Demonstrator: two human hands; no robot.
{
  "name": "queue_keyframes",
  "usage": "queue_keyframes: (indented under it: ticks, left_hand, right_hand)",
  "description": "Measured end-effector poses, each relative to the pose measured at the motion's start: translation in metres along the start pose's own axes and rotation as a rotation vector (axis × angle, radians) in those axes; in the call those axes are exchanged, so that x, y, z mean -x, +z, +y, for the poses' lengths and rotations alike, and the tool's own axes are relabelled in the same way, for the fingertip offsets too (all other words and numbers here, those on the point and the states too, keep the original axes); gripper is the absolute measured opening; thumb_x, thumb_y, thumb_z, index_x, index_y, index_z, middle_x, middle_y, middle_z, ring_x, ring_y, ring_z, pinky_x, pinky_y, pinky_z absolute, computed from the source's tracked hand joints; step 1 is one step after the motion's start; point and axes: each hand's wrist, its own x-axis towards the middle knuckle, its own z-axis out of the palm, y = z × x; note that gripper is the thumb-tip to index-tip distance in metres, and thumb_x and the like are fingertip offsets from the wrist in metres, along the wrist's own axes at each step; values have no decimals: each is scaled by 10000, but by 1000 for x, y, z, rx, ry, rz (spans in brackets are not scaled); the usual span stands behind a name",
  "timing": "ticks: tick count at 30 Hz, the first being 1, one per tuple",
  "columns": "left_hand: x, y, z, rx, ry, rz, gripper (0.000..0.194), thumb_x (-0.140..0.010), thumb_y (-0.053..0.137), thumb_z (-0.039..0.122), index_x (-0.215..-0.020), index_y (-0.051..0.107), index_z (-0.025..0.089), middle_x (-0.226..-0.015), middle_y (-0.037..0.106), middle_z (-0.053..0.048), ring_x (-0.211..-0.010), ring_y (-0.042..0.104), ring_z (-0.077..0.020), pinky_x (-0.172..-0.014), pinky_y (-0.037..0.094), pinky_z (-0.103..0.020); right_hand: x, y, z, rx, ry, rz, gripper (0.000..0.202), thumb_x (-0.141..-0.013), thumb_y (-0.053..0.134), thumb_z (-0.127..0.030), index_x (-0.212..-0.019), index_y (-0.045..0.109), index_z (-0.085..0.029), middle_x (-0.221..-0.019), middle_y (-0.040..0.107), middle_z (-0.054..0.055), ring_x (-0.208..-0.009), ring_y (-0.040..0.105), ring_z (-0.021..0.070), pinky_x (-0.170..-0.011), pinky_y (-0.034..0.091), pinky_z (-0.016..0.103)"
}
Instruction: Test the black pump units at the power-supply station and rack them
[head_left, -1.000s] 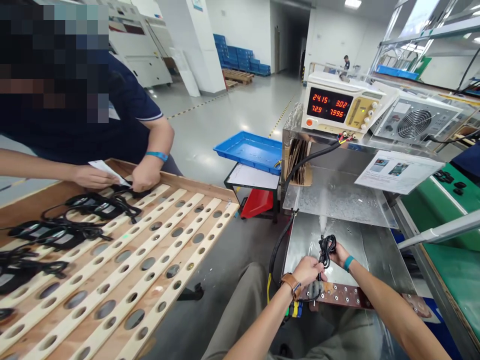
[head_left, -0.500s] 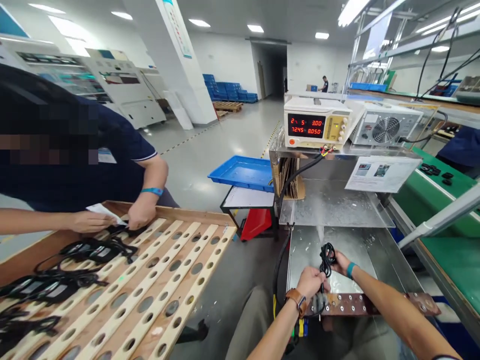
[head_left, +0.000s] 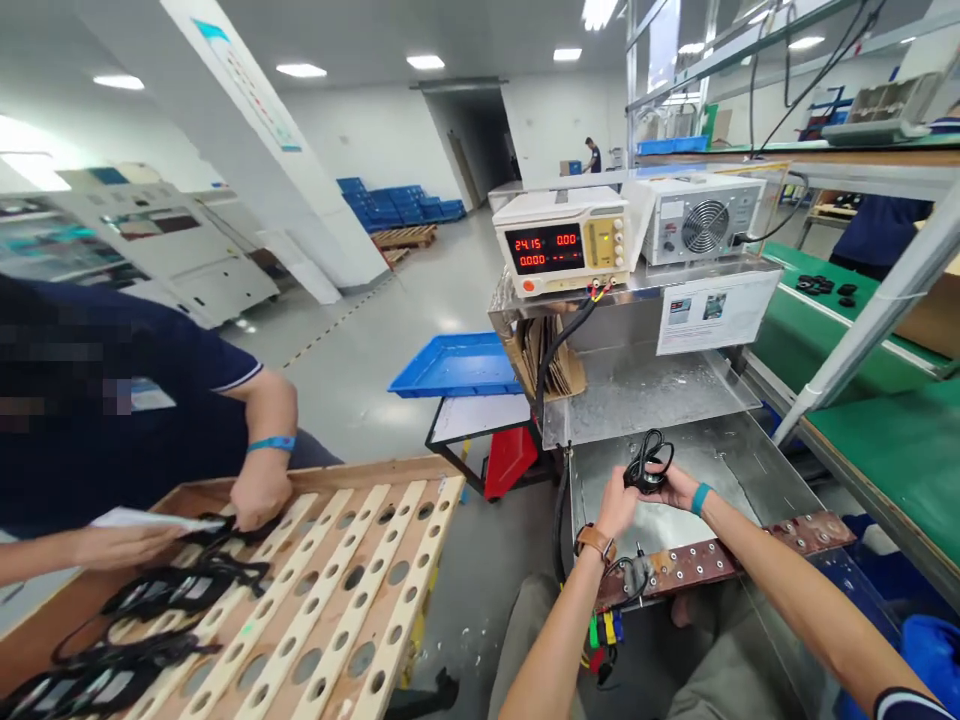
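Observation:
A coiled black cable bundle [head_left: 649,466] is held between both hands above the metal tray [head_left: 757,455]. My left hand [head_left: 618,502], with a brown watch strap on its wrist, grips the bundle's left side. From the right, my right hand [head_left: 679,487] has its fingers around the other side; a teal band circles that wrist. Below the hands, a brown terminal strip [head_left: 694,563] with metal studs crosses the tray's near edge. The power supply [head_left: 559,243] on the shelf above shows 24.15 and 0.00 in red digits.
At left, a person's hand [head_left: 259,490] reaches into a slatted wooden crate [head_left: 420,470] holding black adapters [head_left: 176,588]. A blue tray [head_left: 457,365] sits on a cart behind. Green work surfaces [head_left: 892,450] and a slanting metal pole [head_left: 870,330] stand at the right.
Both hands have risen slightly with the cable bundle, away from the terminal strip. The power supply's digits have changed from 3.00 and 8.050 to 0.00 and 0.000. The view has shifted right.

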Motion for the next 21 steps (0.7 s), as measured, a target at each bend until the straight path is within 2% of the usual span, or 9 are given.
queue_keyframes:
  ticks: [3,7,9,11,16,19,21]
  left_hand:
    - [-3,0,5,-172,91,1,254,-742,532,89,-978,459,148,-967,547,-67,-935,543,-200,-868,436,-333]
    - [-10,12,6,-324,298,102,440,-693,616,117,-1092,432,146,-1191,483,-145,-1171,487,-261,-1030,386,-408]
    - [-16,11,7,-358,376,86,447,-681,614,99,-1089,440,157,-1282,457,-160,-1260,439,-278,-1084,345,-439]
    - [-22,2,11,-368,433,-29,455,-682,620,100,-1098,450,166,-1344,445,-155,-1292,428,-279,-1100,336,-452]
    - [-32,-20,33,-454,553,-451,593,-650,712,158,-1193,475,186,-1344,504,-117,-1226,506,-257,-1051,406,-398]
    - [-37,-19,44,-588,601,-635,630,-643,735,179,-1224,492,200,-1227,585,-86,-1128,571,-255,-985,448,-369]
    - [-40,-15,47,-696,605,-705,547,-655,732,193,-1163,532,208,-1143,617,-70,-1071,599,-254,-933,466,-346]
  right_hand:
    - [6,5,-3,-102,-2,-26,154,-950,576,-223,-1034,603,-96,-901,679,117,-752,666,194,-769,597,348]
    - [9,4,-8,-156,13,-38,301,-1027,445,-349,-1073,597,-94,-905,679,126,-746,668,202,-748,599,365]
    - [13,2,-11,-155,46,-51,377,-1042,398,-418,-1093,593,-99,-914,678,130,-746,668,210,-767,593,406]
    - [19,0,-14,-152,93,-94,440,-1031,396,-496,-1101,589,-107,-923,675,136,-764,669,229,-797,575,466]
    - [37,4,-17,-87,119,-300,552,-1000,399,-622,-1055,590,-107,-931,669,150,-829,661,266,-834,530,531]
    - [41,11,-17,-41,99,-325,585,-1017,336,-622,-1003,599,-100,-897,670,157,-813,661,272,-812,542,515]
    - [40,15,-17,-11,94,-315,607,-1024,293,-620,-976,602,-99,-876,671,158,-785,664,270,-796,557,502]
